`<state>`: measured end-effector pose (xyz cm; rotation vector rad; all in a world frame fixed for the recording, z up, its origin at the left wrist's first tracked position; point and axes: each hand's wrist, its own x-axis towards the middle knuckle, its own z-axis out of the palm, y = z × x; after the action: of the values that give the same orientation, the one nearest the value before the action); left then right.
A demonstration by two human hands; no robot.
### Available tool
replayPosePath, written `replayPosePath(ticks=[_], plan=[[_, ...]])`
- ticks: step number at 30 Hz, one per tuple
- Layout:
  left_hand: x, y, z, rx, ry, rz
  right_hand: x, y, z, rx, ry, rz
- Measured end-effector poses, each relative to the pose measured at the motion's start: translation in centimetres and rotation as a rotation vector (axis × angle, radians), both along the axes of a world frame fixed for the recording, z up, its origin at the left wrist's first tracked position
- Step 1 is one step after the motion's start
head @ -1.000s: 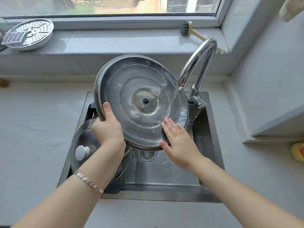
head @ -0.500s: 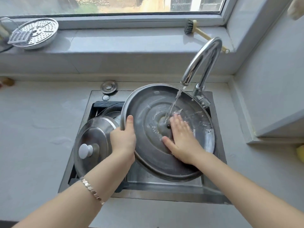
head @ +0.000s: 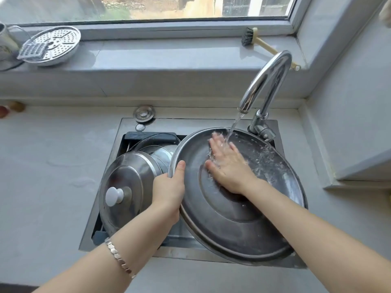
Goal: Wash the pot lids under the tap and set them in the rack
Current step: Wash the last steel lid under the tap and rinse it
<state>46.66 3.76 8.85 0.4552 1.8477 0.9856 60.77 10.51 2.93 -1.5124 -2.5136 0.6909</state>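
A large steel pot lid lies tilted over the sink with its hollow underside up. My left hand grips its left rim, thumb inside. My right hand lies flat with straight fingers on the lid's inner surface, under the stream from the chrome tap. Water splashes around the fingers. On the left of the sink a smaller steel lid with a white knob leans in a black rack, with more lids stacked behind it.
The steel sink is set in a grey counter. A sink strainer plug sits on the counter behind it. On the window sill stand a perforated steamer tray with a small grater and a dish brush. A wall rises at right.
The big lid has dropped lower and flatter over the sink and shifted right. My right hand has slid up the inner surface into the water stream.
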Motion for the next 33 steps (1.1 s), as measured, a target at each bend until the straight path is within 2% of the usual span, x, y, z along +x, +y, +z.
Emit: replayPosePath(ticks=[2, 6, 7, 10, 11, 16, 18, 20, 27, 31, 33], plan=[[-0.1, 0.0, 0.1, 0.016, 0.026, -0.004, -0.5, 0.3, -0.1, -0.038, -0.028, -0.07], [0.0, 0.3, 0.4, 0.029, 0.044, -0.007, -2.8, -1.8, 0.5, 0.009, 0.092, 0.214], [-0.1, 0.3, 0.4, 0.022, 0.048, -0.011, -2.6, -1.4, 0.5, 0.024, 0.098, 0.186], [-0.2, 0.3, 0.4, 0.0, 0.072, -0.041, -1.8, 0.3, 0.2, -0.055, 0.022, -0.104], [-0.1, 0.4, 0.5, 0.0, 0.074, -0.047, -2.2, 0.4, 0.1, -0.065, 0.026, -0.124], [0.3, 0.9, 0.7, -0.007, 0.043, -0.07, -5.1, 0.2, 0.7, 0.134, 0.346, 0.187], [0.1, 0.9, 0.7, -0.011, 0.028, -0.069, -4.8, 1.6, 0.1, 0.245, 0.337, 0.161], [0.0, 0.7, 0.7, -0.014, 0.051, -0.09, -3.9, 2.9, -0.6, 0.279, 0.299, 0.006], [-1.0, 0.2, 1.1, 0.04, 0.236, -0.114, 2.0, 4.2, -3.7, -0.009, 0.054, -0.55], [-1.4, 0.7, 1.5, 0.066, 0.369, -0.156, 3.1, 1.6, -4.9, -0.19, 0.1, -0.635], [-1.3, 0.9, 2.0, 0.092, 0.456, -0.21, 3.5, 0.5, -5.5, -0.414, 0.071, -0.739]])
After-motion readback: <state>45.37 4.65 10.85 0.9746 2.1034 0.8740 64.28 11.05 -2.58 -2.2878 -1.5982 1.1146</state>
